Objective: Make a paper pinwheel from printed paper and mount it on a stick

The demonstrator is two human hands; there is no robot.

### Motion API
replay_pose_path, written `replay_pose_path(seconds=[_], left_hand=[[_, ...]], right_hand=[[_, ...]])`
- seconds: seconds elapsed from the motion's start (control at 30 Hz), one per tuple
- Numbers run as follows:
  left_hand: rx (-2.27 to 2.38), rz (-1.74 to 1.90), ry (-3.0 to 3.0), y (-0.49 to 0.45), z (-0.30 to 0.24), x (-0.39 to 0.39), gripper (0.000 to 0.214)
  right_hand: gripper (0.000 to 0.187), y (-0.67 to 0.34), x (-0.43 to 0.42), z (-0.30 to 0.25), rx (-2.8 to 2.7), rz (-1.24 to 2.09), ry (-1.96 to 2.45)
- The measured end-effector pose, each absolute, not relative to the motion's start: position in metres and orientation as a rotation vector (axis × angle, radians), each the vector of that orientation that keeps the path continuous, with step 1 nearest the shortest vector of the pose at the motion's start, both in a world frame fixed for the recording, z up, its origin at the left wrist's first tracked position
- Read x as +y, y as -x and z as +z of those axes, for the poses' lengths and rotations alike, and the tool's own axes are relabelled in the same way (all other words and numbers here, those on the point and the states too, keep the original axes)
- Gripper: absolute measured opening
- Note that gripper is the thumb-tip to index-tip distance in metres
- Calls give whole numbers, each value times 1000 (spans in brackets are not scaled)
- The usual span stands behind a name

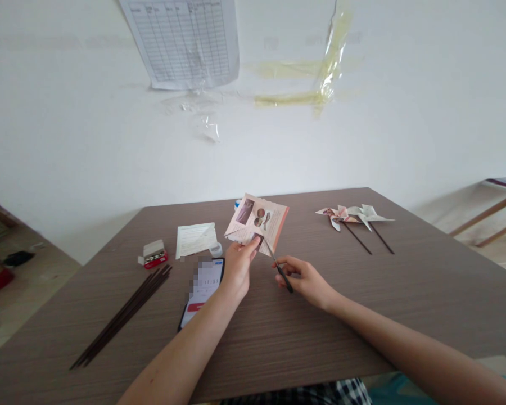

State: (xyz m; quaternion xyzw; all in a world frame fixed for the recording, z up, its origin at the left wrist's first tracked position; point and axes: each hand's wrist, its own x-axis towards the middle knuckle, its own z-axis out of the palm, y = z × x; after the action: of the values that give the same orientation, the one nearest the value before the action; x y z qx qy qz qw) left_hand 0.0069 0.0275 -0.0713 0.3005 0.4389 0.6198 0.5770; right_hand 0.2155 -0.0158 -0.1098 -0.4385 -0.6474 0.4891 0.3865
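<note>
My left hand [238, 267] pinches the lower left part of a square of printed paper [272, 216], held up above the table. A slit shows near its lower left corner. In my right hand [301, 279] is a pair of scissors [281, 272] with black handles, its blades at the paper's lower edge near my left thumb. How far the blades are open cannot be made out. Beneath my left wrist lies a phone [204, 287] with a lit screen, partly covered by my forearm.
On the brown table [405, 315], two paper pinwheels [341, 216] on dark sticks lie at the right. Several dark sticks [122, 318], a small red box [154, 256], a pale paper stack [196, 239] and a small clear container [215, 250] are at the left. A white wall [278, 157] stands behind.
</note>
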Motion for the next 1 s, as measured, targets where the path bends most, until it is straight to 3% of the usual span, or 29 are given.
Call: replay_pose_path(seconds=[0.27, 1.0], left_hand=[[1058, 1429, -700, -6, -68, 28, 53], [1058, 1396, -727, -6, -73, 26, 52]], right_hand=[[61, -215, -16, -108, -1555, 1369, 1083], [74, -214, -17, -101, -1503, 1444, 1039]])
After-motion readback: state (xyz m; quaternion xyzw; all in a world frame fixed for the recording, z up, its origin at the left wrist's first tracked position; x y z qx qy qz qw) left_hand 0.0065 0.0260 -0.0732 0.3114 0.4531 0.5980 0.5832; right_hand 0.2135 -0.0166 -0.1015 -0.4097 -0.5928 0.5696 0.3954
